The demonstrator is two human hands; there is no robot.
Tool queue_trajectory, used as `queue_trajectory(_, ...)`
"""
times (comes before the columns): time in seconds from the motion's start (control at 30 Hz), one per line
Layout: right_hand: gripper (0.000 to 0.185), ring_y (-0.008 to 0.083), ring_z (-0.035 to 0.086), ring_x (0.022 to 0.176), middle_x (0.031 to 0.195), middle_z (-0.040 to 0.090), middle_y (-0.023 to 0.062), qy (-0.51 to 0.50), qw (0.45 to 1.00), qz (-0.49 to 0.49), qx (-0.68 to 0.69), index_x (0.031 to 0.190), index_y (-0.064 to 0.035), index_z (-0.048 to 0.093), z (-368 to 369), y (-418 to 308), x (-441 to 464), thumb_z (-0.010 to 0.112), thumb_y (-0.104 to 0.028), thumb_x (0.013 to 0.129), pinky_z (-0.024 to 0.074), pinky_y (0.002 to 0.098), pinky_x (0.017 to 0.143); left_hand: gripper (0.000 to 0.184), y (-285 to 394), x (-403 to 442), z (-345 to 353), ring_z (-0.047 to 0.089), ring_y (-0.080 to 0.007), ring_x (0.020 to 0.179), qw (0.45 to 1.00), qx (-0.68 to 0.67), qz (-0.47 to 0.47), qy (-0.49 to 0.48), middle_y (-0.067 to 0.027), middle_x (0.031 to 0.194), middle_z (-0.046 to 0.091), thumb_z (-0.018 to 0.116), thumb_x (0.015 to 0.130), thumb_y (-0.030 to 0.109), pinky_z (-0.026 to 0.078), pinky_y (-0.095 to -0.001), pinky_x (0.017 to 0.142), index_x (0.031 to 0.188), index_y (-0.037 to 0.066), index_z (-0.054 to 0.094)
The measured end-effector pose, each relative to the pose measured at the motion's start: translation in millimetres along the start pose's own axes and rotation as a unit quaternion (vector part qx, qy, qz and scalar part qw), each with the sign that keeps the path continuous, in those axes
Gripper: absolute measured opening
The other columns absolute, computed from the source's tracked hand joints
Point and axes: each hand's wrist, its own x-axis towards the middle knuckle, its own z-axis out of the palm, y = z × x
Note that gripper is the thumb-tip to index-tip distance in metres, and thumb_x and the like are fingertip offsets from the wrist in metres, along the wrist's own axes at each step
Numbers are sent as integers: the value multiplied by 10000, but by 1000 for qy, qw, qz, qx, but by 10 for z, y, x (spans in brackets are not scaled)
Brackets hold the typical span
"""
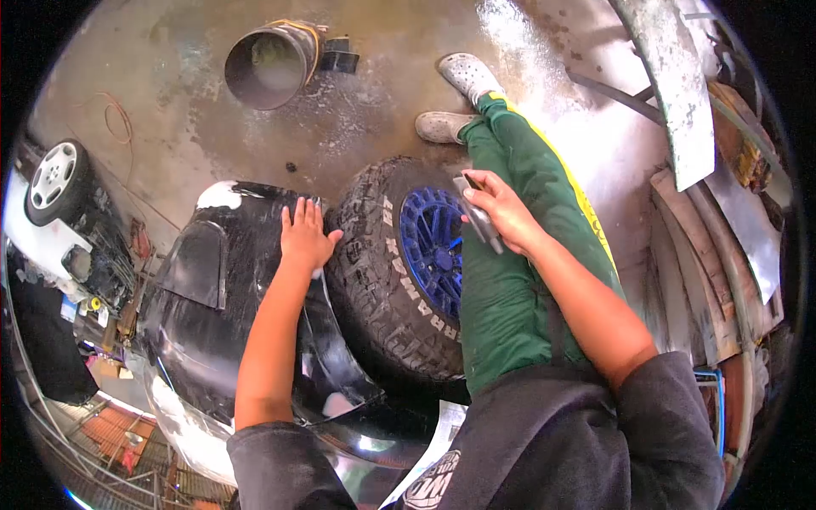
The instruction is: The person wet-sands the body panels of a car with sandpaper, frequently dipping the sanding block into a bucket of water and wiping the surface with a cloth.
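While the left hand (305,245) lies flat on the curved, shiny black car panel (225,331), its fingers are spread out and it holds nothing. The right hand (503,212) is closed around a thin, flat gray tool (482,223), with the thumb on top. What kind of tool it is, one cannot tell. It is up in the air, apart from the panel.

The work on the panel looks partway along. Much of the panel is smooth and black, but it has dusty smears and a bright white patch (220,195) at its far corner, so some of it does not seem finished. Just how much is done is hard to tell.

Right beside the panel is a big, bumpy black rubber tire (361,263) with white letters, around a bright blue wheel (429,246). Next come the person's green pants with a yellow stripe (510,331), then gray shoes full of little holes (467,78).

Farther out, a wide, round dark bucket (303,53) is on the wet gray floor (382,93). A silver wheel with spokes (54,180) is at one side, and curved old sheets (710,272) lean together at the other.
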Motion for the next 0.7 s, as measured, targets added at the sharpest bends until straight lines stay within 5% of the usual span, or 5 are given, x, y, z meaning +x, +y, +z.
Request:
queue_trajectory(0.2, 500, 131, 621, 982, 1283, 613, 94, 17, 999, -41, -25, 1446, 12, 500, -21, 44, -46, 641, -188, 1009, 521, 286, 868, 889, 50, -123, -22, 95, -280, 1615, 1000, 14, -4, -6, -116, 1730, 209, 307, 1039, 671, 53, -511, 1297, 1643, 24, 232)
queue_trajectory(0.37, 488, 135, 589, 1126, 1322, 617, 93, -13, 998, -52, -19, 1432, 5, 522, 160, -47, -84, 645, -195, 1004, 476, 298, 990, 910, 84, -612, 10, 132, -291, 1608, 999, -6, 8, 49, -135, 1710, 259, 338, 1021, 690, 72, -516, 1295, 1624, 10, 288)
queue_trajectory(0.47, 456, 117, 637, 986, 1281, 587, 58, -43, 995, -74, -55, 1457, -37, 483, 208, -64, -67, 597, -168, 1036, 582, 318, 876, 910, 101, -799, 56, 146, -298, 1605, 998, -11, 14, 60, -147, 1701, 278, 351, 1020, 688, 83, -514, 1295, 1616, 3, 302)
queue_trajectory(0.7, 444, 112, 635, 982, 1302, 587, 53, -35, 998, -57, 13, 1448, -30, 486, 196, -75, -89, 588, -160, 1036, 596, 321, 887, 912, 52, -657, 38, 158, -281, 1603, 999, -1, 27, 30, -176, 1704, 253, 345, 1027, 677, 105, -467, 1300, 1617, -15, 280)
